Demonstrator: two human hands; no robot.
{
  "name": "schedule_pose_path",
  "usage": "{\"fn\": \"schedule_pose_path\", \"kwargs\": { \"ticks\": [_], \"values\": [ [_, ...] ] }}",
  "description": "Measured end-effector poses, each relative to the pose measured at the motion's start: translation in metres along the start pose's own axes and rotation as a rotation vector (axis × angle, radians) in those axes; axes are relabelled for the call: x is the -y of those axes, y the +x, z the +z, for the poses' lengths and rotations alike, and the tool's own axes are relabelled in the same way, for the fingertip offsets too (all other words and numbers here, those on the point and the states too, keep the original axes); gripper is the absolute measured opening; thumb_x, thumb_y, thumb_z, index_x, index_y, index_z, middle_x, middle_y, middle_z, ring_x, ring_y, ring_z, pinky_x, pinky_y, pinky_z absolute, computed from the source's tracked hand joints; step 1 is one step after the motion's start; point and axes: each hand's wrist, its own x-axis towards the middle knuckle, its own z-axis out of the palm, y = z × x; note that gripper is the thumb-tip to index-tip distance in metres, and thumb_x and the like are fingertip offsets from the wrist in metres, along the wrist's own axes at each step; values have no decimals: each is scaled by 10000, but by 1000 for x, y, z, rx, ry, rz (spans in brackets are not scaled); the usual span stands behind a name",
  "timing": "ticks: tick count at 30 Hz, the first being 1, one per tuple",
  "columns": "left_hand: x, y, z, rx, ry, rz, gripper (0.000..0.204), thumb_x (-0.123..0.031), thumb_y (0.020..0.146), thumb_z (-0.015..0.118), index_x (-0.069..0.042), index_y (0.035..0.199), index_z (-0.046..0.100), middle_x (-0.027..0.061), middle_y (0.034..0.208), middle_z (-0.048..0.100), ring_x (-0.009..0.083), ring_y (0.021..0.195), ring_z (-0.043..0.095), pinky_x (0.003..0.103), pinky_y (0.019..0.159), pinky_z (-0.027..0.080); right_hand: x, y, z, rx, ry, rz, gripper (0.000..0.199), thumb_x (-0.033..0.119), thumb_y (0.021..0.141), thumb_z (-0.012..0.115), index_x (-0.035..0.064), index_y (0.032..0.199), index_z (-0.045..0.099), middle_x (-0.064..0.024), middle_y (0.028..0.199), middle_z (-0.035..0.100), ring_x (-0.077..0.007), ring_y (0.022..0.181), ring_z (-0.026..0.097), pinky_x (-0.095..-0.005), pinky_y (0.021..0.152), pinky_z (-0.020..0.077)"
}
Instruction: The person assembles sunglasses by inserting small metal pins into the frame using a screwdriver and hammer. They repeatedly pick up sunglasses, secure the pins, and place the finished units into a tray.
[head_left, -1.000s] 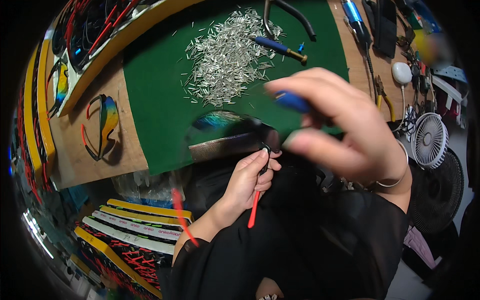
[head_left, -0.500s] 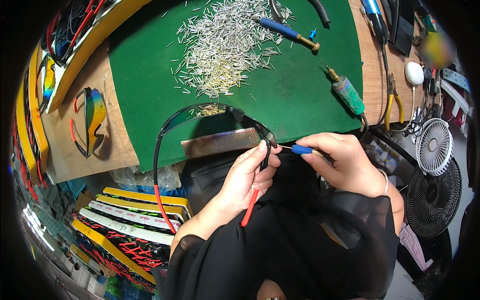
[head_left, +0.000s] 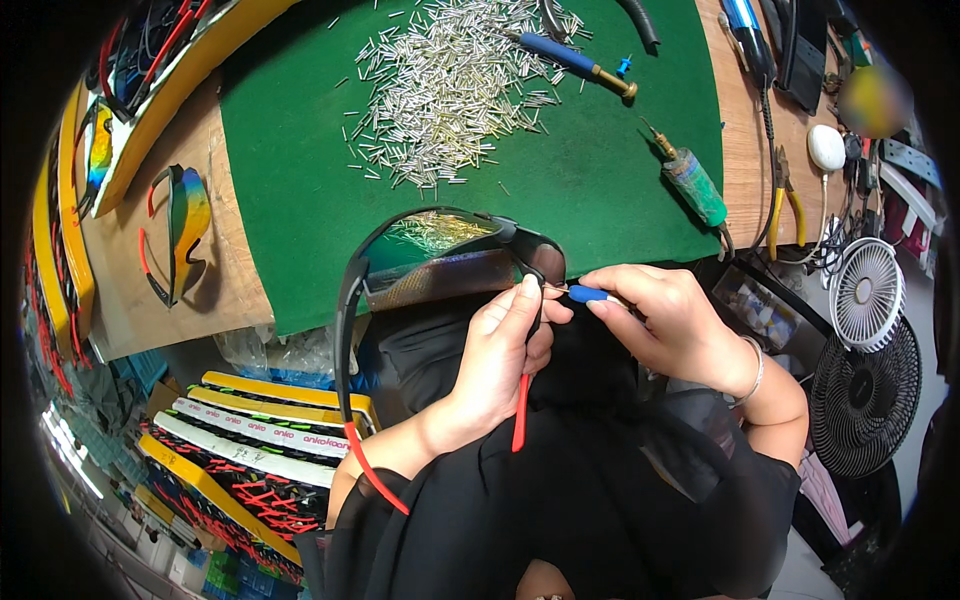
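Observation:
My left hand (head_left: 500,355) is closed around one arm of a pair of black sunglasses (head_left: 505,234) with red arm tips, close to the hinge. Their other arm reaches down past my left forearm. Between the thumb and fingers of my right hand (head_left: 668,318) is a small screwdriver (head_left: 588,294) with a blue handle and thin shaft. Its tip meets the glasses near the hinge, beside my left fingertips; the exact contact spot is hidden. Behind the lens, a patterned metal block lies at the table's front edge. A heap of short metal pins (head_left: 440,95) covers the green mat (head_left: 600,170).
Rainbow-lensed glasses (head_left: 190,235) lie at left, near padded racks (head_left: 255,440) of more glasses. A blue-handled tool (head_left: 560,55), a green-handled pointed tool (head_left: 693,185) and yellow-handled pliers (head_left: 787,200) lie toward the right. A white fan (head_left: 865,290) and a black fan (head_left: 867,395) stand beyond.
The sunglasses have turned, showing more of the lens, and their free arm has swung right and lower. My right hand and screwdriver have shifted slightly left with the tip staying at the hinge.

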Motion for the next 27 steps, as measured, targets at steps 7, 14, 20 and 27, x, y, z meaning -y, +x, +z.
{"fn": "schedule_pose_path", "kwargs": {
  "ticks": [7, 14, 20, 27],
  "values": [
    [-4, 3, -2, -4, 113, -1, 313, -336, 930, 427, -54, 891, 559, -5, 685, 528, 30, 461, 337, 160, 398, 275, 7, 7, -1, -15, -104, -20, 121, 64, 761, 598, 15, 865, 560, -155, 755, 603, -322, 674, 597, -349, 568, 488],
    [-6, 7, -4, 5, 83, -45, 346, -376, 919, 436, -53, 883, 554, -11, 647, 510, 39, 440, 341, 166, 391, 265, 6, 17, -6, 165, -141, 185, 147, 155, 788, 586, 12, 772, 560, -141, 631, 563, -304, 609, 588, -351, 539, 479],
    [0, 8, -7, 28, 38, -14, 367, -397, 919, 425, -55, 874, 548, -13, 608, 468, 40, 426, 318, 175, 393, 248, 7, 14, 2, 78, -514, -169, 186, 181, 788, 567, 47, 686, 488, -79, 602, 513, -242, 541, 568, -315, 477, 460],
    [-1, 9, -8, 31, 36, -37, 370, -398, 925, 409, -58, 870, 543, -15, 607, 460, 40, 425, 306, 180, 401, 243, 10, 20, 0, 93, -510, -158, 154, 149, 763, 568, 54, 690, 471, -48, 612, 496, -216, 522, 558, -292, 459, 456]
  ]
}}
